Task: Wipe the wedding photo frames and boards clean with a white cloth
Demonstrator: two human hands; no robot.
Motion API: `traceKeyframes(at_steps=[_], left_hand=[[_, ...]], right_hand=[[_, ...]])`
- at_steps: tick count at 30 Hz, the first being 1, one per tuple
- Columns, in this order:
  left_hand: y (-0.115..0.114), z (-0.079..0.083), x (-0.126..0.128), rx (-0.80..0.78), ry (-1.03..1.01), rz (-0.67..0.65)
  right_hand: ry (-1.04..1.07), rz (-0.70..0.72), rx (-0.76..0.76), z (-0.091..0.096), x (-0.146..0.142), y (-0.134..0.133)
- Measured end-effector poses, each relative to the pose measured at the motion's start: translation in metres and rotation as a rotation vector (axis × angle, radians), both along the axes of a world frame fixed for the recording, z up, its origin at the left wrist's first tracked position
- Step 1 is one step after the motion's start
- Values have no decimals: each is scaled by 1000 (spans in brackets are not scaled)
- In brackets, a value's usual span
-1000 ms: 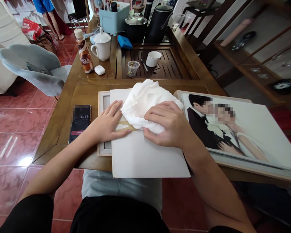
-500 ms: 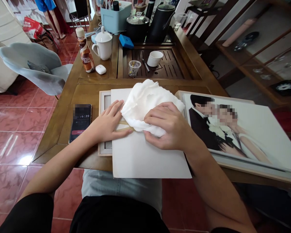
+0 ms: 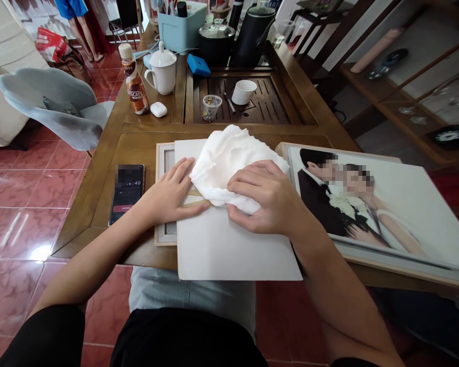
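Note:
My right hand (image 3: 270, 199) is closed on a crumpled white cloth (image 3: 229, 158) and presses it onto a white board (image 3: 229, 244) that lies on a small pale picture frame (image 3: 162, 193). My left hand (image 3: 172, 193) rests flat, fingers spread, on the board's left edge and the frame, beside the cloth. The board overhangs the wooden table's (image 3: 137, 142) front edge above my lap.
A large framed portrait photo (image 3: 386, 204) lies at the right. A black phone (image 3: 126, 192) lies left of the frame. Farther back stand a coffee bottle (image 3: 133, 81), a white lidded mug (image 3: 162, 69), a small white cup (image 3: 244, 92), a plastic cup (image 3: 211, 107) and a tea tray (image 3: 268, 102). A grey chair (image 3: 53, 107) stands at the left.
Almost nothing: my right hand with the cloth has shifted very slightly on the board, and the left hand stays put.

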State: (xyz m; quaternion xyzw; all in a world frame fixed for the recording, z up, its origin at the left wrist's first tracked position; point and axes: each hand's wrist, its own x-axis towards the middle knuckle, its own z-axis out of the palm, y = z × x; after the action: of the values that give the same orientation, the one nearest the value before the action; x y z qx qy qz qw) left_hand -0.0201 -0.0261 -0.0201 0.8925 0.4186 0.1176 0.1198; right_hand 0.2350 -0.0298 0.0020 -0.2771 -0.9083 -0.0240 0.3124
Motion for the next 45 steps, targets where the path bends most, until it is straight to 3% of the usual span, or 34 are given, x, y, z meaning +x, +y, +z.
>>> traceKeyframes(at_steps=[45], left_hand=[[0,0,-1,-16,-32,-8]], right_hand=[[-9,-24,-11,0,-1,-1]])
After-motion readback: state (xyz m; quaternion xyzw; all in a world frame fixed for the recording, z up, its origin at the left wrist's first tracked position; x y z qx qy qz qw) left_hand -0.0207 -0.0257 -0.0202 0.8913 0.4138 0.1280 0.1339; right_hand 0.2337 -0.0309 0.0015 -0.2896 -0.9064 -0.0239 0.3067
